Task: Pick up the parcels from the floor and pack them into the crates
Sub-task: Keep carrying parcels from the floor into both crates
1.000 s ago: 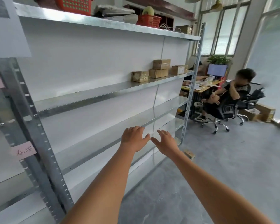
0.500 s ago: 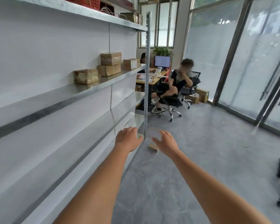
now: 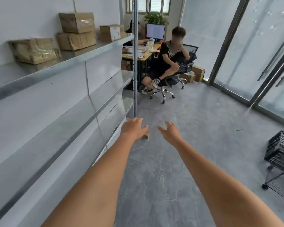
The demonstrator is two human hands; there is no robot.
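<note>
Both arms are stretched forward; the left hand (image 3: 132, 130) and right hand (image 3: 170, 131) are spread, nothing grasped. A small parcel (image 3: 147, 135) lies on the floor (image 3: 195, 145), partly hidden behind the left hand, beside the metal shelving (image 3: 72, 102). A black wire cart (image 3: 280, 154) stands at right.

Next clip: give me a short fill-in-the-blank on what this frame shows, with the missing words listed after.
1. Both hands, left hand and right hand, are stretched forward and hold ____.
2. The small parcel lies on the floor, partly hidden behind the ____ hand.
3. On the metal shelf stand ____ cardboard boxes.
4. The black wire cart stands at the ____ edge of the view.

Missing words: nothing; left; four; right
</note>
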